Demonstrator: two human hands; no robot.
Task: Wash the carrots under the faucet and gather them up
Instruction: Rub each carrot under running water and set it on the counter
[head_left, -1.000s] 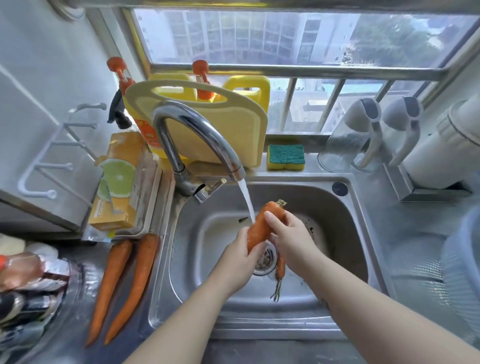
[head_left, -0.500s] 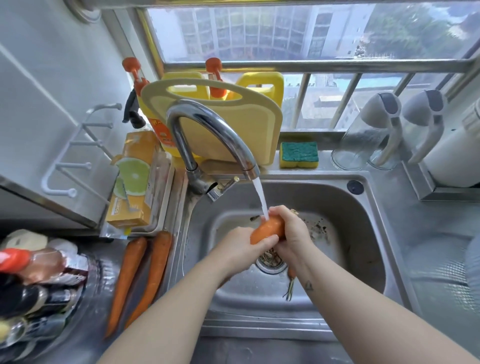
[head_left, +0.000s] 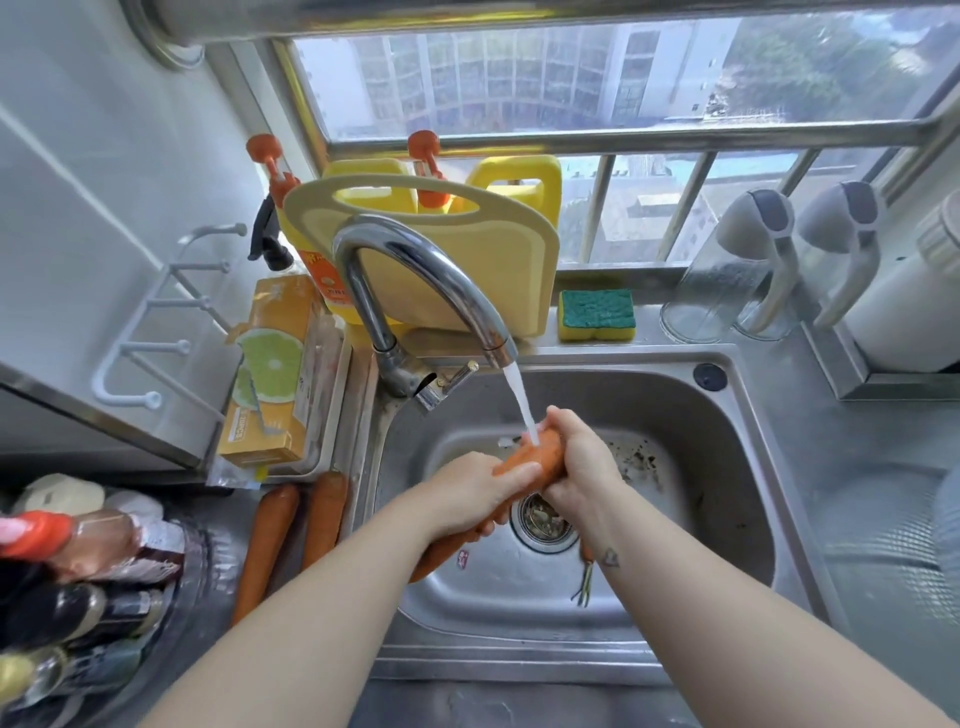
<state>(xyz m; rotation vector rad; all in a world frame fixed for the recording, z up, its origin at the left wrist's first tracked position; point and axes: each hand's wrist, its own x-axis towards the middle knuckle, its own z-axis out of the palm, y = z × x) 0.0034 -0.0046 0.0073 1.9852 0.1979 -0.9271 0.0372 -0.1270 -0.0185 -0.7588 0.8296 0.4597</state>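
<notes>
Head view: left hand (head_left: 467, 488), right hand (head_left: 582, 457) both gripping carrot (head_left: 535, 457) under faucet (head_left: 426, 270) stream; best rotate while rubbing, full length.

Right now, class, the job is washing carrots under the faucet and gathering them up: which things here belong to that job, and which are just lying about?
Belong to the job:
held carrot, gripped by left hand and right hand
faucet
sink
two carrots on the counter
small carrot in the sink

Just lying about:
cutting board
sponge
yellow box
two glass jugs
</notes>
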